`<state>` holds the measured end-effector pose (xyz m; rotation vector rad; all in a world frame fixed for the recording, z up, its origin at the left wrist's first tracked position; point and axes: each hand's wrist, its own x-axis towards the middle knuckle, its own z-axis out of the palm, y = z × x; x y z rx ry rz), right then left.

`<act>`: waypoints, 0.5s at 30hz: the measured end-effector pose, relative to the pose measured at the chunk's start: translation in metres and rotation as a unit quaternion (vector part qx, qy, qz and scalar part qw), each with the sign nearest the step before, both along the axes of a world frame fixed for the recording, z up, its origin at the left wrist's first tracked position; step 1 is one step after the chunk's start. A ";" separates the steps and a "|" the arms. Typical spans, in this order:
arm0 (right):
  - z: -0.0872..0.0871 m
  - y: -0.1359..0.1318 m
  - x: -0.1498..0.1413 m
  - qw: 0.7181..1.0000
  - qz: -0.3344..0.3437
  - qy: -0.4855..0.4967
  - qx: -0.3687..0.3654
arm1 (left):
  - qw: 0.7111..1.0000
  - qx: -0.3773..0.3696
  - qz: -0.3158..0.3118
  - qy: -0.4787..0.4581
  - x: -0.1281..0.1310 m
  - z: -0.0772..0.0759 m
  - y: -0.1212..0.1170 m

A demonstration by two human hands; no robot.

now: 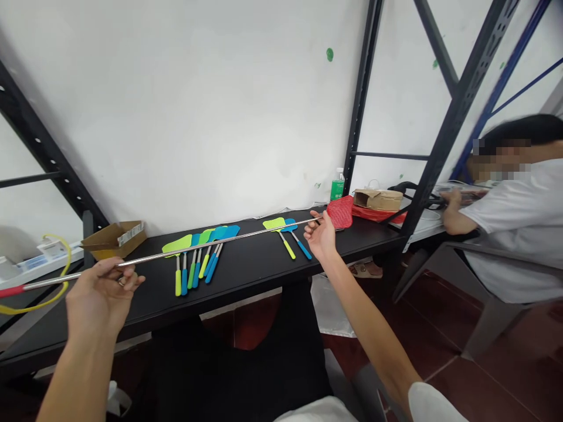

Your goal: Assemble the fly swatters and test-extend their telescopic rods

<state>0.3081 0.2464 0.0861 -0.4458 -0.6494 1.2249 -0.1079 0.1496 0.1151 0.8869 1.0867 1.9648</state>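
A red fly swatter [340, 212] with a long extended metal rod stretches across the view above the black table. My left hand [102, 290] is closed around the rod near its red handle, which runs off the left edge. Close to the red head, my right hand [321, 235] pinches the other end of the rod. Below the rod lies a row of several short fly swatters [193, 261] in yellow-green and blue, their heads overlapping. A yellow-green swatter [287, 245] and a blue swatter [302, 243] lie apart, left of my right hand.
An opened cardboard box [132, 239] stands at the table's left. At the right are a green-labelled bottle [337, 186] and a brown box [378, 199] on red material. Black metal posts [453, 117] frame the table [255, 258]. Another person [519, 217] sits at far right.
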 end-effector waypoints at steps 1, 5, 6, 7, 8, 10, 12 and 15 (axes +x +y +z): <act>0.000 0.000 0.000 1.000 0.005 0.009 -0.002 | 1.000 0.009 0.006 -0.012 -0.002 0.000 0.000; -0.001 0.001 0.006 0.997 0.024 0.074 -0.007 | 0.996 0.059 0.030 -0.067 -0.010 0.002 0.001; -0.001 0.001 0.007 0.996 0.025 0.086 -0.011 | 0.995 0.067 0.037 -0.069 -0.013 0.002 0.000; -0.001 0.002 0.009 0.995 0.024 0.096 -0.015 | 0.994 0.071 0.043 -0.067 -0.015 0.002 0.000; -0.001 0.002 0.010 0.994 0.022 0.104 -0.018 | 0.994 0.073 0.047 -0.061 -0.017 0.002 0.000; -0.001 0.001 0.012 0.993 0.021 0.117 -0.017 | 0.994 0.076 0.053 -0.050 -0.020 0.001 -0.001; 0.000 0.001 0.012 0.991 0.026 0.131 -0.009 | 0.994 0.077 0.055 -0.044 -0.021 0.001 -0.001; 0.001 0.000 0.012 0.988 0.034 0.153 0.005 | 0.995 0.075 0.060 -0.039 -0.023 -0.001 0.001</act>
